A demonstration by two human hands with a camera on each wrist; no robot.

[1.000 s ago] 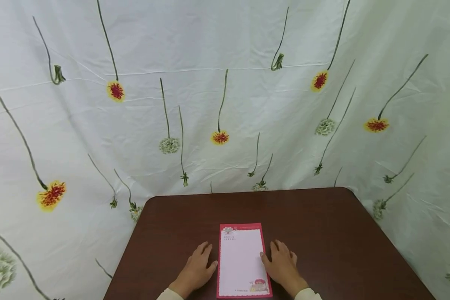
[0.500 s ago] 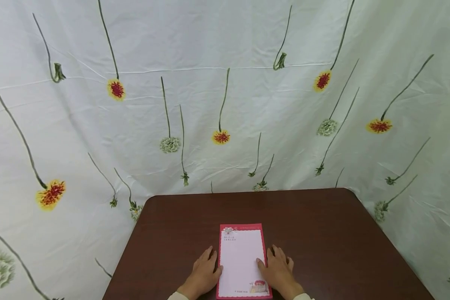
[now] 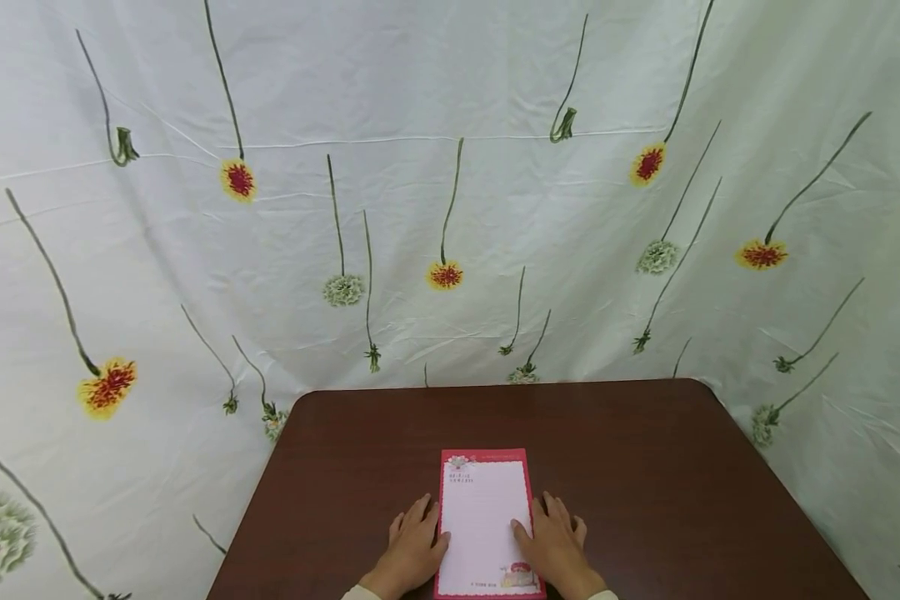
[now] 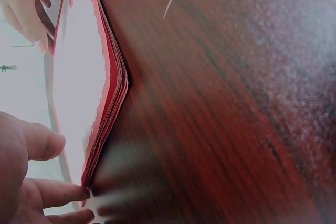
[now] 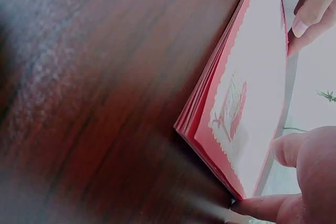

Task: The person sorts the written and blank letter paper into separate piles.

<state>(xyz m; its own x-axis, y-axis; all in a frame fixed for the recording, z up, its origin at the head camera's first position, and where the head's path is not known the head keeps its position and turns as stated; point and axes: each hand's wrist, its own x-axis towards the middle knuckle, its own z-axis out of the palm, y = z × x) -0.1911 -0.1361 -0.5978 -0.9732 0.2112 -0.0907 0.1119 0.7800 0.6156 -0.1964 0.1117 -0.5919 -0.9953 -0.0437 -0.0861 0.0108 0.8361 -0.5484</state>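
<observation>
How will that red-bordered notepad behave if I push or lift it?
The notepad may flex or fan when lifted: its edges show stacked thin layers. Lying flat on the table, it seems unlikely to roll or tip.

**Creased fabric backdrop (image 3: 412, 192), dk. table (image 3: 495, 421) w/ surface glare**

Fabric backdrop: white, fills upper frame & both sides in head view. Horiz. crease line (image 3: 390, 141) crosses upper third; soft vert. folds upper rt. Print: red-and-yellow flowers (image 3: 445, 275), pale green puffball heads (image 3: 342, 290), long stems, mostly heads-down. Dk. table, lower ctr.: red-brn. wood-grain top, far corners rounded, sides running off bottom of frame. Gap betw. far edge & backdrop, if any: can't tell. Light soft; backdrop greener, dimmer toward rt. Lt. wrist view: whitish glare upper rt. on tabletop, thin pale streak (image 4: 168, 7) top ctr. Rt. wrist view: similar glare upper lt.
</observation>
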